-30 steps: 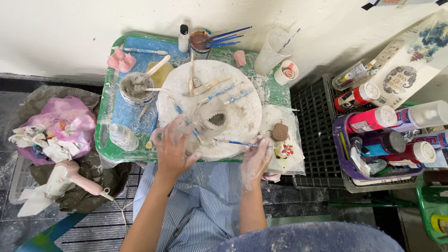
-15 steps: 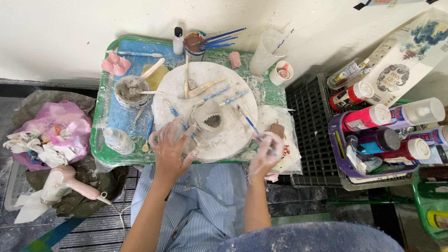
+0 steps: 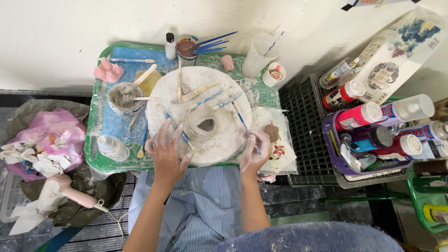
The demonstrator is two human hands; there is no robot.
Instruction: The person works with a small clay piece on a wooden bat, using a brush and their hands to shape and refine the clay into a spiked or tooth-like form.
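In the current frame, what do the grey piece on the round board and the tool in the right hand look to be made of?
Grey piece: looks like wet clay, matte, with a rough jagged opening. Round board: probably plaster or wood, white and clay-smeared; hard to tell which. Tool in the right hand: thin blue handle, likely plastic or painted wood; its tip is too small to judge.

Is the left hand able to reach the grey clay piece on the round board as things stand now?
Probably yes. The left hand rests on the round board right beside the grey clay piece, and nothing stands between them; only a thin blue tool lies flat there.
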